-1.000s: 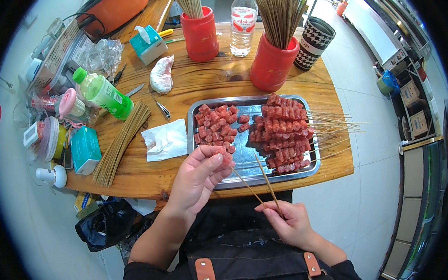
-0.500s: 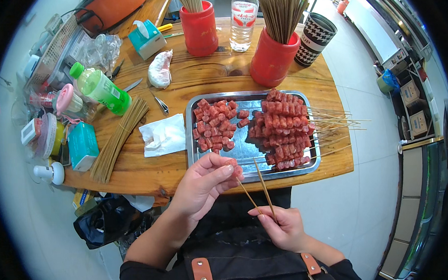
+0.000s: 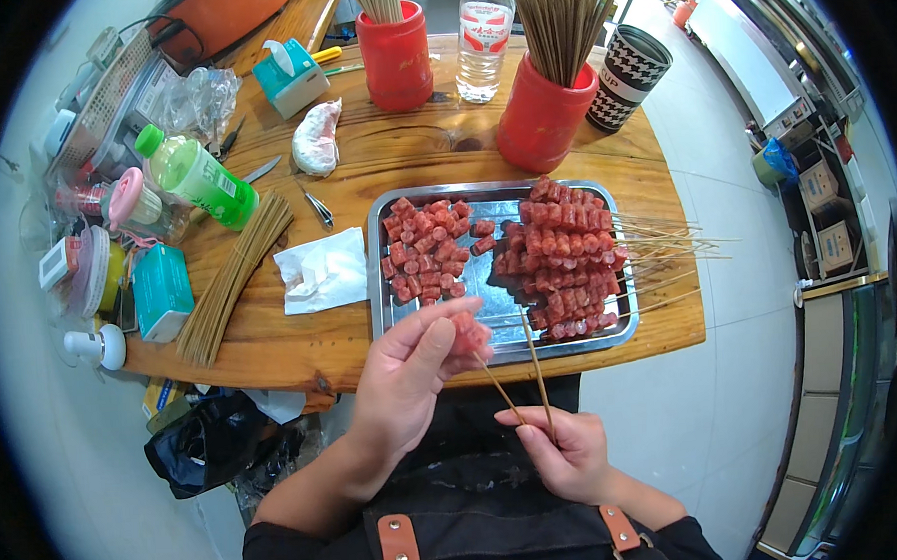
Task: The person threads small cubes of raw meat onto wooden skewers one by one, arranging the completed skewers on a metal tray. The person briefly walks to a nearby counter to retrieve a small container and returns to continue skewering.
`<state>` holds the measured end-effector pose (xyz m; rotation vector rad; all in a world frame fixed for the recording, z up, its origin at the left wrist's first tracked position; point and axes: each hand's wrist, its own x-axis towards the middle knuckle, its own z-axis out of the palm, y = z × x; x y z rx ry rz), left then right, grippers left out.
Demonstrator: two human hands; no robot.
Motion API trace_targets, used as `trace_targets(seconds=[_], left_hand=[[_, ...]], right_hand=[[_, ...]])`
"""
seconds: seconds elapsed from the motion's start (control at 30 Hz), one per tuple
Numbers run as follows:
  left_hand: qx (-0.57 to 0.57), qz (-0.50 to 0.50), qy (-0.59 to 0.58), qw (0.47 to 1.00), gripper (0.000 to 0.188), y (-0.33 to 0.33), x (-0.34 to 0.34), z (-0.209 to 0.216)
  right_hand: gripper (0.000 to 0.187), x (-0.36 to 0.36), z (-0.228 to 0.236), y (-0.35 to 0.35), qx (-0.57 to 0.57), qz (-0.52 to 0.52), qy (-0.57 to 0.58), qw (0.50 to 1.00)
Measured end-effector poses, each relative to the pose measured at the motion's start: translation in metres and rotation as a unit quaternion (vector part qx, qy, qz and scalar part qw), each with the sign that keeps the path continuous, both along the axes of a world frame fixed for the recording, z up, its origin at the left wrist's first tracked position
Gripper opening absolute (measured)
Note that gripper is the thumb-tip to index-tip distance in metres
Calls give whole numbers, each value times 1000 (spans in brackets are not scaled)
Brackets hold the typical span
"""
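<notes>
My left hand pinches a piece of red sausage between thumb and fingers, just over the near edge of the metal tray. In my right hand are two thin bamboo skewers. One skewer slants up to the sausage piece, its tip hidden at the meat; the other points up toward the tray. Loose cut sausage pieces lie in the tray's left half. Stacked at its right are several filled sausage skewers, their bare sticks sticking out past the right rim.
Left of the tray are a white tissue, a bundle of bamboo skewers and a green bottle. Behind stand two red skewer holders, a clear water bottle and a patterned cup. A crumpled white-and-pink lump lies nearby.
The left thumb and fingers have shifted on the sausage, so more of the piece shows. The second skewer's tip has swung slightly right. The whole view has drifted a little.
</notes>
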<state>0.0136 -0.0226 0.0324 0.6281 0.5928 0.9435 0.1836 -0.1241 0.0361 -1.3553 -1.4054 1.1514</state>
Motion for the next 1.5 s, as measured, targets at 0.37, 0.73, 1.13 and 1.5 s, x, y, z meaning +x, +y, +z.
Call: trace_targets(seconds=[0.37, 0.73, 1.13, 1.5], left_hand=[[-38, 18, -23, 999, 27, -19, 3, 0], [-49, 24, -33, 998, 25, -31, 3, 7], [6, -83, 51, 995, 24, -44, 8, 0], [300, -8, 405, 864, 21, 2, -16, -13]], right_hand=[[22, -6, -5, -9, 3, 35, -1, 999], [23, -11, -8, -11, 41, 50, -7, 998], [19, -11, -8, -12, 72, 28, -13, 997], [16, 15, -2, 2, -48, -54, 20, 997]])
